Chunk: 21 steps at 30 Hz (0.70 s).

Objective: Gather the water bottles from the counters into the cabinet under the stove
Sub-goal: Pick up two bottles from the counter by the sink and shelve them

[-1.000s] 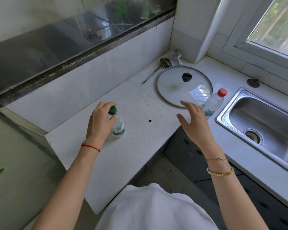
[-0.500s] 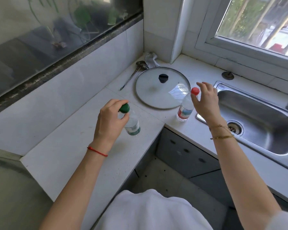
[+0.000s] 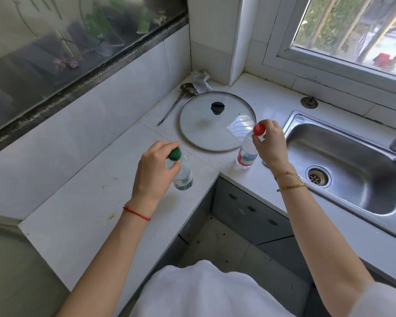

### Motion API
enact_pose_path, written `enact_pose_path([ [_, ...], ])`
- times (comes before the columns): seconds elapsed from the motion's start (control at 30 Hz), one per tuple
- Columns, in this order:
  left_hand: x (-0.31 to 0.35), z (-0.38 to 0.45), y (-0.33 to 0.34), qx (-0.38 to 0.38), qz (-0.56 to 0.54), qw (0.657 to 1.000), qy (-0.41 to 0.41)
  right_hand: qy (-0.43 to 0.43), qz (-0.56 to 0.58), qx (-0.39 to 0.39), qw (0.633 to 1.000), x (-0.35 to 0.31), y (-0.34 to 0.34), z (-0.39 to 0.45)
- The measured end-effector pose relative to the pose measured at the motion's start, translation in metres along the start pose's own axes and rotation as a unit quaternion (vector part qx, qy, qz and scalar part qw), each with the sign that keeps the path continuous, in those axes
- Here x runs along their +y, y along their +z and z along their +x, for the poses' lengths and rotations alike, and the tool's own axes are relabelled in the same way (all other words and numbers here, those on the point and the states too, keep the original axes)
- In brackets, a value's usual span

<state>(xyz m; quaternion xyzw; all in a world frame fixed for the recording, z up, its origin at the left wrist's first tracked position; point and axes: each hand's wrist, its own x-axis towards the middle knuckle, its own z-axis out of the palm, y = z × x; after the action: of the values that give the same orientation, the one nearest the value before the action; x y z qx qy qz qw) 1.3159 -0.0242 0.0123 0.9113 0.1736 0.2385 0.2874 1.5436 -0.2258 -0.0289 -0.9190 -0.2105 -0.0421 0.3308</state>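
Observation:
A clear water bottle with a green cap (image 3: pixel 183 175) is tilted over the left counter near its inner corner, and my left hand (image 3: pixel 154 175) grips it by the neck just below the cap. A second clear bottle with a red cap and red label (image 3: pixel 246 154) stands on the counter between the glass lid and the sink. My right hand (image 3: pixel 271 145) has its fingertips closed around that bottle's neck at the red cap.
A glass pot lid with a black knob (image 3: pixel 216 121) lies flat in the counter corner, with a metal ladle (image 3: pixel 174 106) and a crumpled cloth (image 3: pixel 201 81) behind it. A steel sink (image 3: pixel 352 170) is on the right. Grey cabinet doors (image 3: pixel 249 213) run below the white counter (image 3: pixel 89 213).
My right hand went from reaching to gripping the red-capped bottle at its cap. My left hand carried the green-capped bottle rightward towards the counter's inner corner.

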Motion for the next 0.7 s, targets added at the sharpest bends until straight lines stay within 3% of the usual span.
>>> enact_pose_path([
  [0.3, 0.009, -0.023, -0.005, 0.009, 0.003, 1.000, -0.010, -0.046, 0.040, 0.072, 0.996, -0.009, -0.005, -0.046],
  [0.7, 0.007, -0.075, -0.025, 0.008, -0.011, 1.000, 0.004, -0.075, 0.079, 0.027, 0.994, -0.051, -0.042, -0.140],
])
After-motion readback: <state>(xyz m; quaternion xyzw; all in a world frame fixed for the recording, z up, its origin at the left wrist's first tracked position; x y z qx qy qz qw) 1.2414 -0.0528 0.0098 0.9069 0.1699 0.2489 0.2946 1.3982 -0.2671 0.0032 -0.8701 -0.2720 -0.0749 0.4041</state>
